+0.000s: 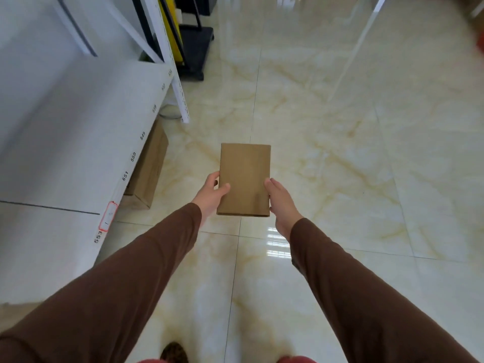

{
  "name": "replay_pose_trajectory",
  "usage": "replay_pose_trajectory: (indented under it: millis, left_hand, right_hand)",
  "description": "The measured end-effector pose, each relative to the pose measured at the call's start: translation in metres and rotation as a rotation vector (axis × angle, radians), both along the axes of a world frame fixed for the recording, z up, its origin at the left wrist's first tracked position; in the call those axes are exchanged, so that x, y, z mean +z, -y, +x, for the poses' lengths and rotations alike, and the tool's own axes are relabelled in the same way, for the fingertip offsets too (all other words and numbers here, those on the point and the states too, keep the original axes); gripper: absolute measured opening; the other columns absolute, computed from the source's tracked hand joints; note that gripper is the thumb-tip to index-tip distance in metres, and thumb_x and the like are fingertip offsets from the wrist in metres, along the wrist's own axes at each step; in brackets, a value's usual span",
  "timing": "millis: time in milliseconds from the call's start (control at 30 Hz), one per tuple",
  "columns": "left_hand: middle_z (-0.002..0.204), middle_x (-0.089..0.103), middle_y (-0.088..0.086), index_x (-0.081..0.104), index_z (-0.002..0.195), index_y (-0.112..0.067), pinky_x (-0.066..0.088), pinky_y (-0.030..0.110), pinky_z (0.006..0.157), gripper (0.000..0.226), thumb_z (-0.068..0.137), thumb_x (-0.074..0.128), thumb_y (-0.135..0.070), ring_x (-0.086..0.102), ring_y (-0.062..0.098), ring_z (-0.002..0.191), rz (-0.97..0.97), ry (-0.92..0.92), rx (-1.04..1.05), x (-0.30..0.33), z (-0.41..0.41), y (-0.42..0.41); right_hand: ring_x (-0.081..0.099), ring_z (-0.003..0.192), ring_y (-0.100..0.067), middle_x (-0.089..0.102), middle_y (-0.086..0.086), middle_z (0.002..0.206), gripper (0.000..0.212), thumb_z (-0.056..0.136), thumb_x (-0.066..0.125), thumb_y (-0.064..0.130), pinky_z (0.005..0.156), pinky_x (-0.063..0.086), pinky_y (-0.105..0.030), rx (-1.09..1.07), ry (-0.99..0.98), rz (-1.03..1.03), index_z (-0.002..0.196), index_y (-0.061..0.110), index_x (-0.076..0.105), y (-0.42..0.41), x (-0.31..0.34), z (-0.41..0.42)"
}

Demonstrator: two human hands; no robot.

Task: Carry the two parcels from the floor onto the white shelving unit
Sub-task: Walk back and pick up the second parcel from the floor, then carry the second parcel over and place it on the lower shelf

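Note:
A small brown cardboard parcel (245, 176) is held in the air above the tiled floor, in the middle of the view. My left hand (211, 196) grips its left edge, thumb on top. My right hand (281, 203) presses against its right edge. A second, larger brown parcel (148, 166) lies on the floor, partly tucked under the white shelving unit (78, 142) at the left. The shelf's broad top surface is bare where I can see it, with number labels along its front edge.
A white perforated upright (180, 93) of the shelving stands at its far corner. Behind it a black platform trolley (195, 48) and a yellow panel (171, 27) sit at the top. Glossy marble tiles (340, 153) spread to the right.

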State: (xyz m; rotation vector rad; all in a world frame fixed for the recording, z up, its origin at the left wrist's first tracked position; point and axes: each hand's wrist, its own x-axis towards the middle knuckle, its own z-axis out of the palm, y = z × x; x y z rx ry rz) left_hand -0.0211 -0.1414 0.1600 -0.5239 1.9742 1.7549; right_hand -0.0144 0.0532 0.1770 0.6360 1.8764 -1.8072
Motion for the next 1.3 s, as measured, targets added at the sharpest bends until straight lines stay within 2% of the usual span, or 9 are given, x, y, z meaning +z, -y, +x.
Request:
replay_pose_trajectory:
  millis: [133, 300, 400, 600, 767, 900, 967, 1167, 1300]
  left_hand:
    - [0.159, 0.044, 0.001, 0.040, 0.145, -0.034, 0.049, 0.037, 0.105, 0.048, 0.100, 0.057, -0.029, 0.058, 0.019, 0.129, 0.040, -0.120, 0.037, 0.139, -0.009, -0.025]
    - [0.147, 0.053, -0.002, 0.040, 0.147, -0.025, 0.050, 0.014, 0.070, 0.043, 0.105, 0.050, -0.021, 0.061, 0.004, 0.105, 0.067, -0.276, 0.057, 0.322, -0.011, -0.063]
    - [0.148, 0.052, -0.003, 0.043, 0.147, -0.033, 0.050, 0.021, 0.080, 0.045, 0.104, 0.053, -0.025, 0.060, 0.010, 0.114, 0.082, -0.381, 0.061, 0.424, -0.006, -0.083]
    - [0.145, 0.052, -0.003, 0.042, 0.148, -0.036, 0.049, 0.019, 0.084, 0.048, 0.104, 0.055, -0.024, 0.056, 0.007, 0.120, 0.117, -0.595, 0.033, 0.570, 0.003, -0.118]
    - [0.144, 0.053, -0.005, 0.046, 0.148, -0.039, 0.052, 0.031, 0.098, 0.046, 0.103, 0.054, -0.030, 0.056, 0.015, 0.128, 0.147, -0.704, 0.041, 0.626, -0.002, -0.133]
    - [0.138, 0.057, -0.018, 0.048, 0.150, -0.037, 0.042, 0.016, 0.091, 0.042, 0.109, 0.040, -0.029, 0.053, -0.001, 0.125, 0.176, -0.755, 0.042, 0.645, -0.021, -0.137]
    - [0.145, 0.057, -0.014, 0.047, 0.151, -0.038, 0.045, 0.023, 0.102, 0.043, 0.109, 0.041, -0.029, 0.054, 0.006, 0.131, 0.171, -0.770, 0.025, 0.645, -0.040, -0.136]
    - [0.149, 0.049, -0.016, 0.044, 0.146, -0.056, 0.040, 0.046, 0.118, 0.049, 0.101, 0.056, -0.039, 0.048, 0.015, 0.140, 0.255, -0.744, 0.009, 0.631, -0.134, -0.123]
    - [0.142, 0.059, -0.007, 0.039, 0.157, -0.036, 0.041, 0.043, 0.114, 0.057, 0.102, 0.054, -0.035, 0.052, 0.018, 0.133, 0.471, -0.549, -0.001, 0.624, -0.202, -0.119]
  right_hand:
    - [0.050, 0.141, -0.016, 0.048, 0.010, 0.156, 0.071, 0.086, 0.054, 0.058, 0.119, 0.041, -0.045, -0.110, -0.147, 0.052, 0.153, 0.035, 0.049, -0.022, 0.126, -0.003]
    - [0.058, 0.124, -0.004, 0.053, 0.008, 0.147, 0.046, 0.106, 0.051, 0.035, 0.090, 0.049, -0.021, -0.155, -0.329, -0.030, 0.152, 0.034, 0.048, -0.055, 0.320, 0.005]
    - [0.055, 0.113, 0.009, 0.056, 0.012, 0.142, 0.045, 0.109, 0.048, 0.025, 0.087, 0.046, -0.017, -0.168, -0.463, -0.053, 0.153, 0.032, 0.046, -0.077, 0.419, 0.008]
    - [0.056, 0.117, 0.007, 0.058, 0.018, 0.137, 0.047, 0.109, 0.049, 0.022, 0.091, 0.046, -0.018, -0.156, -0.670, -0.082, 0.155, 0.032, 0.046, -0.118, 0.561, 0.017]
    - [0.058, 0.130, -0.007, 0.058, 0.013, 0.148, 0.044, 0.108, 0.049, 0.019, 0.106, 0.049, -0.032, -0.132, -0.773, -0.121, 0.147, 0.040, 0.048, -0.136, 0.602, 0.006]
    - [0.056, 0.139, -0.017, 0.057, 0.008, 0.154, 0.054, 0.107, 0.050, 0.015, 0.110, 0.050, -0.041, -0.138, -0.774, -0.172, 0.157, 0.034, 0.044, -0.146, 0.609, -0.025]
    - [0.056, 0.139, -0.019, 0.058, 0.009, 0.153, 0.055, 0.107, 0.050, 0.013, 0.110, 0.049, -0.043, -0.148, -0.756, -0.205, 0.156, 0.035, 0.045, -0.147, 0.609, -0.046]
    - [0.057, 0.139, -0.021, 0.060, 0.006, 0.152, 0.056, 0.106, 0.052, 0.011, 0.110, 0.049, -0.042, -0.147, -0.779, -0.190, 0.157, 0.034, 0.046, -0.143, 0.609, -0.132]
    - [0.058, 0.138, -0.016, 0.062, 0.006, 0.150, 0.054, 0.105, 0.055, 0.009, 0.107, 0.051, -0.030, -0.136, -0.815, -0.087, 0.155, 0.028, 0.051, -0.140, 0.622, -0.192]
